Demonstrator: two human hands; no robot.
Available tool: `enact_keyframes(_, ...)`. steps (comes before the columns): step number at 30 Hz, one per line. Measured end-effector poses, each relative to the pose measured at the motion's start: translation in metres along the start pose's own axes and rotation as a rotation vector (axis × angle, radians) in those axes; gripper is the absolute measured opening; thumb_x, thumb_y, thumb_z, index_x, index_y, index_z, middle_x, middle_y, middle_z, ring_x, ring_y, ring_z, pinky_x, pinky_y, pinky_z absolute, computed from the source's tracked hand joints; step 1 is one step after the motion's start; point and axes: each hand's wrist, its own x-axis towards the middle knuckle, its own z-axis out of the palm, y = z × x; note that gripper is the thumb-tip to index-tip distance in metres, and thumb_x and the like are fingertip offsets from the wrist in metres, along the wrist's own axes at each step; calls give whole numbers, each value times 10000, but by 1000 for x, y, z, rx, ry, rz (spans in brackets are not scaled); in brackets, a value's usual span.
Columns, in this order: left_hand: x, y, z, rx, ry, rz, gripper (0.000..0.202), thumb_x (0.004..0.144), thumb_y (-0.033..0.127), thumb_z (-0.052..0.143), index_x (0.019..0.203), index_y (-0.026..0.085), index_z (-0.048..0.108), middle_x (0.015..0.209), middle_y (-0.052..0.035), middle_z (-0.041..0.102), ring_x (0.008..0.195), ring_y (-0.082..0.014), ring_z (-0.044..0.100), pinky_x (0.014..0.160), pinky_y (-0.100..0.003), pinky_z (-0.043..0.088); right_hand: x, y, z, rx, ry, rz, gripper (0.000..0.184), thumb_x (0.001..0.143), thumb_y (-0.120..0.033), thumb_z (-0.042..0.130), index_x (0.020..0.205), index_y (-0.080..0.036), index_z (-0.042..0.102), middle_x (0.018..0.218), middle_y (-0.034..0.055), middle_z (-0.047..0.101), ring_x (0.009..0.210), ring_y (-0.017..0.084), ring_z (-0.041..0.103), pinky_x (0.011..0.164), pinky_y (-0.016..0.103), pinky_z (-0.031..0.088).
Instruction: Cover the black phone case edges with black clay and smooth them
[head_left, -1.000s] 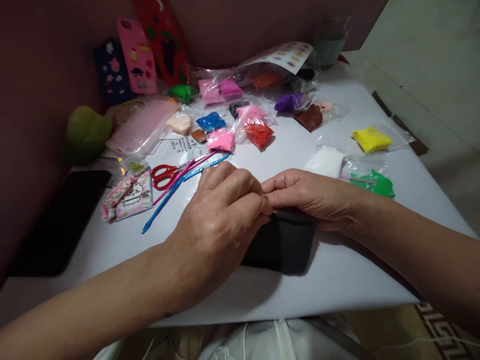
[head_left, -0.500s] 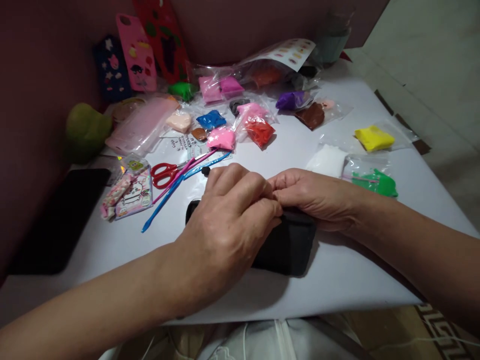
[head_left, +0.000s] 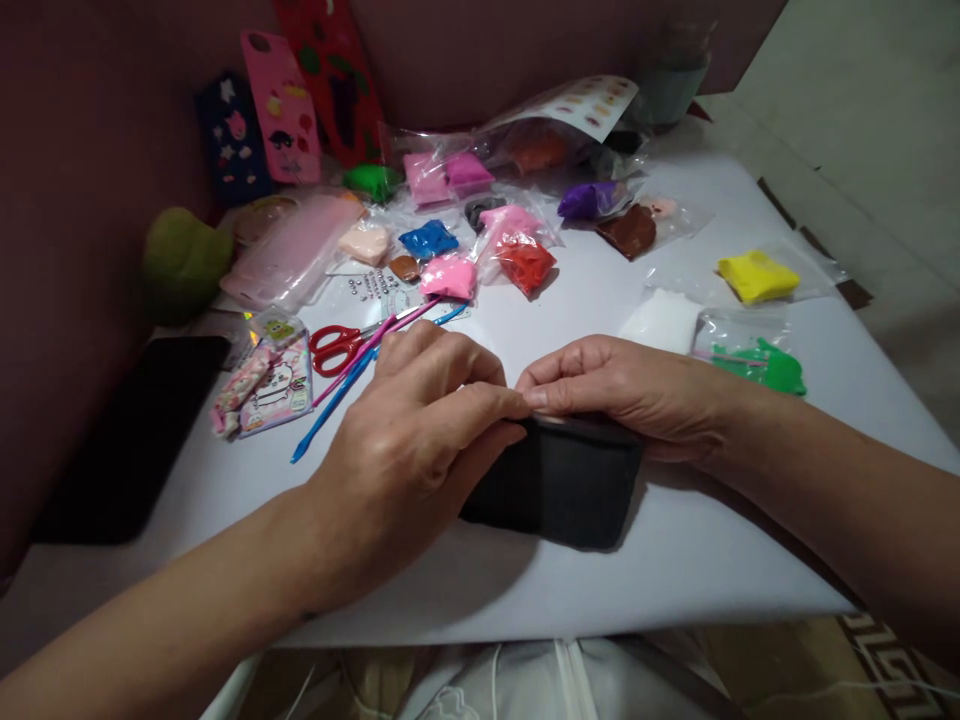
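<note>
A black phone case [head_left: 559, 485], flat and rectangular, lies on the white table before me; its left end is covered by my left hand. My left hand [head_left: 424, 420] arches over it, thumb and forefinger pressed together near the case's far edge. From the other side, my right hand [head_left: 607, 390] pinches at the same spot, its fingertips meeting the left ones. Whatever is between the fingertips is too small or too hidden to make out. The heel of my right hand rests beside the case's right end.
Beyond my left hand lie red-handled scissors [head_left: 337, 348] and a blue modelling tool [head_left: 322, 415]. Bagged clay, including a red packet [head_left: 527, 265] and a yellow packet [head_left: 757, 275], spreads across the table. A dark tablet-like slab [head_left: 135, 440] lies left. Decorated phone cases [head_left: 281, 110] lean at the back.
My left hand has shifted left and lowered its fingers, uncovering more of the black case. The fingertips of both hands now show meeting at the far edge. The view has shifted slightly.
</note>
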Motion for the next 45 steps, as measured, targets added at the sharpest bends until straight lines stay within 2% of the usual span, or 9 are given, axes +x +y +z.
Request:
enact_keyframes(8,1,-1,5,18,15,20,74,886,140,651,901,196,696,850,-41,662,808,-180,566,768,-353,483,0,0,0,-22,1,-26,70,735,-134,674,687,-113,628,608,-28,515,530,48,407,499,180,280)
enact_keyframes(14,-1,-9,-11,28,-5,-46,92,868,151,675,947,188,704,884,-42,665,845,-181,615,792,-324,488,0,-2,1,-11,3,12,97,756,-192,721,760,-107,675,690,3,601,572,60,487,533,180,338)
enact_keyframes(19,-4,-21,-19,-37,-56,-101,106,836,132,710,918,199,702,881,-16,663,833,-163,635,772,-281,489,-1,-4,1,-4,-20,18,91,813,-187,685,783,-102,681,649,-15,572,541,45,472,508,169,321)
enact_keyframes(27,-3,-18,-12,-67,-51,-49,72,865,180,702,933,196,719,850,-16,673,811,-149,612,767,-303,488,-1,-2,0,-43,-11,0,174,811,-296,745,779,-134,690,701,-13,601,581,57,474,542,186,334)
enact_keyframes(32,-2,-14,-7,-28,-26,-37,94,894,169,653,840,210,718,815,-9,684,773,-150,592,747,-316,466,-2,-3,1,-49,-21,-4,134,839,-251,698,792,-126,681,705,-10,581,591,59,466,548,184,327)
enact_keyframes(37,-5,-13,-4,-1,-12,-4,76,890,166,652,841,195,702,823,-21,688,798,-174,580,776,-350,453,-1,-2,-1,-59,-34,-18,111,864,-222,669,810,-126,683,737,-11,586,611,49,475,560,167,332)
enact_keyframes(40,-6,-16,-11,-25,-46,-35,64,894,178,654,916,196,710,886,-28,693,849,-176,599,802,-343,464,-2,-2,-1,-50,-30,-20,106,862,-220,678,814,-125,686,729,-10,590,600,46,477,551,162,335)
enact_keyframes(45,-6,-31,-29,-186,-169,-157,179,858,156,699,1024,222,696,1001,-15,690,932,-154,647,810,-269,501,-3,-4,-1,-13,-23,-10,135,883,-221,665,807,-111,683,670,-13,557,551,37,461,496,153,308)
